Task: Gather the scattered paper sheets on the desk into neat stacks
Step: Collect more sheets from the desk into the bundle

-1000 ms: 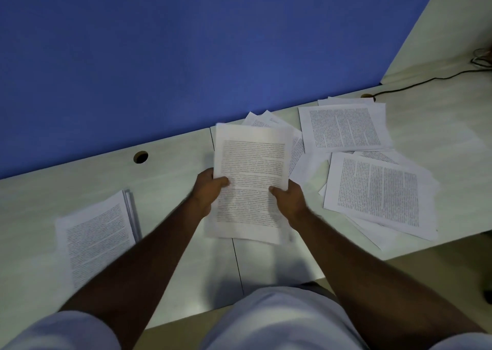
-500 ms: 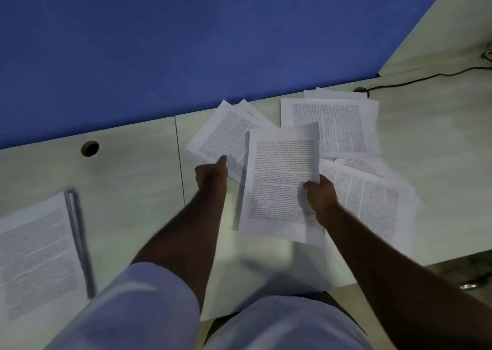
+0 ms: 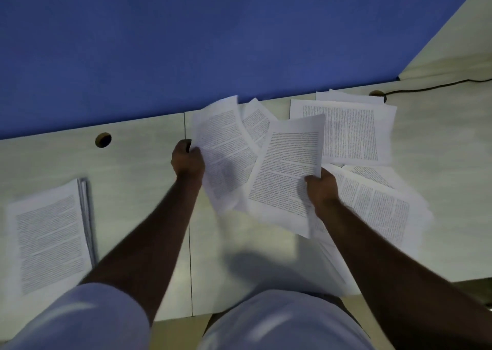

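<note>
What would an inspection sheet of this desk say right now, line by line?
Surface: pale desk made of joined panels, with a round hole near the back edge.
Job's things: a squared stack lies at the left; loose sheets overlap at the right.
Clutter: nothing seen.
Hands: left hand grips one sheet by its edge; right hand holds a second sheet, thumb on top.
Cables: one dark cable runs from a second hole toward the right edge.
Surroundings: blue partition behind the desk; a pale wall at the right.
</note>
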